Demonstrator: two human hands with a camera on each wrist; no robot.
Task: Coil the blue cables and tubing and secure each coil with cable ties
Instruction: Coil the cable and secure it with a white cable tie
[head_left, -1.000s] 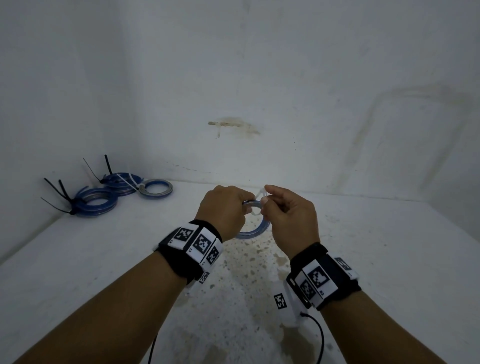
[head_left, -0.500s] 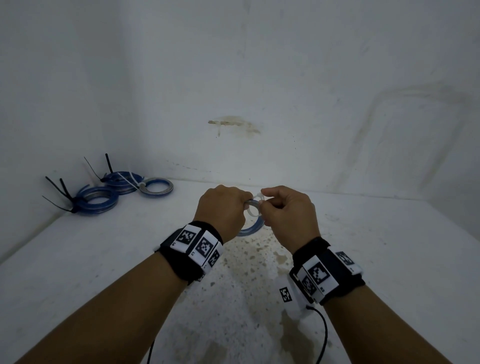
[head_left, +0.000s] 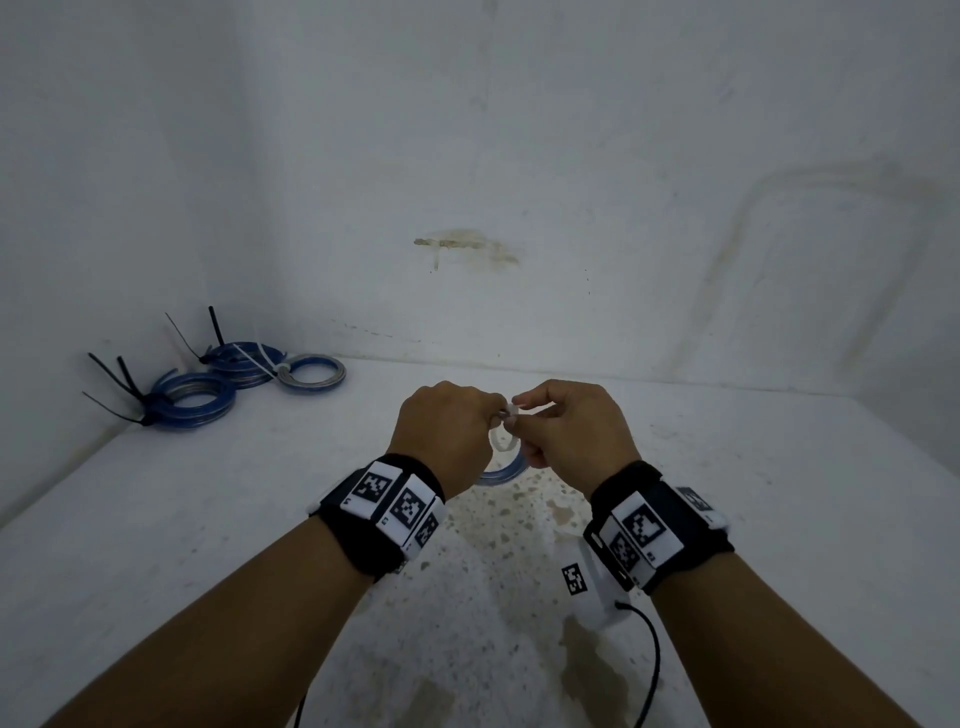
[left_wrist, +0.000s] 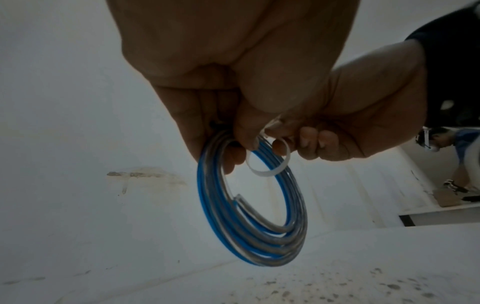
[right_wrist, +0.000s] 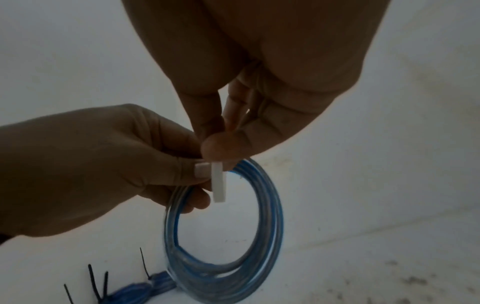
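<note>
A small coil of blue and clear tubing (head_left: 501, 474) (left_wrist: 249, 216) (right_wrist: 223, 236) hangs above the table, gripped at its top by my left hand (head_left: 447, 431) (left_wrist: 233, 133) (right_wrist: 103, 170). A white cable tie (head_left: 504, 439) (left_wrist: 270, 164) (right_wrist: 217, 181) loops loosely round the coil's top strands. My right hand (head_left: 566, 431) (right_wrist: 221, 144) (left_wrist: 324, 144) pinches the tie where its ends meet, touching the left hand's fingertips.
Three tied coils lie at the table's back left near the corner: one with black ties (head_left: 192, 400), one behind it (head_left: 244, 358), one with a white tie (head_left: 311, 373). Walls close off the left and back. The white table (head_left: 779, 519) is stained in the middle.
Both hands have risen slightly and drawn closer together. The white tie's loop has grown a little smaller round the coil.
</note>
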